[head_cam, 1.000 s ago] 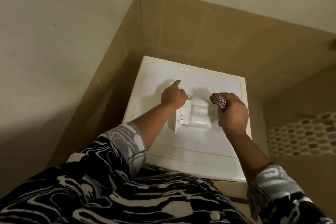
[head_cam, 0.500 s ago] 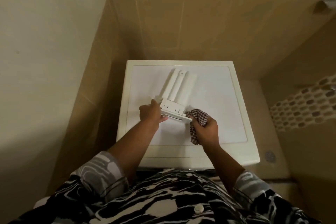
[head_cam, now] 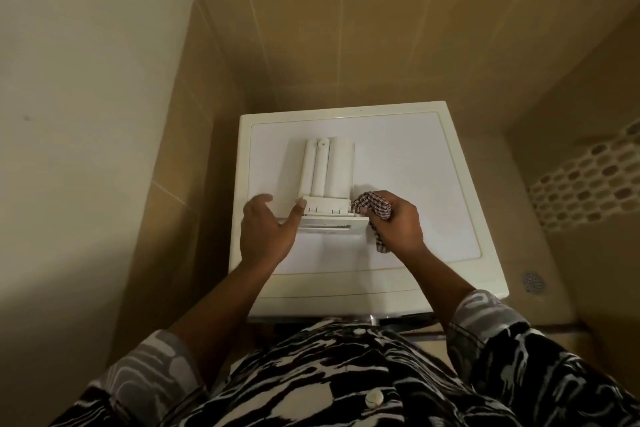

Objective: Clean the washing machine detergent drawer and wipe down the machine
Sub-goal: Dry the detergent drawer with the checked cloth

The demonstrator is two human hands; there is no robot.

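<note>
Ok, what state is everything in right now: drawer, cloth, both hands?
Detergent drawer: removed, lying flat on the washing machine top.
Checked cloth: bunched, against the drawer's right front corner.
Left hand: open, thumb touching drawer front.
Right hand: gripping the cloth.

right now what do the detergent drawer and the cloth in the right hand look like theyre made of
Detergent drawer: looks like moulded white plastic, smooth and faintly glossy, judging by its rounded compartment shapes and the small ribs at its front.
Checked cloth: a soft woven fabric, possibly cotton, with a matte look. It bunches and folds in the right hand, and a corner hangs limp below it.
</note>
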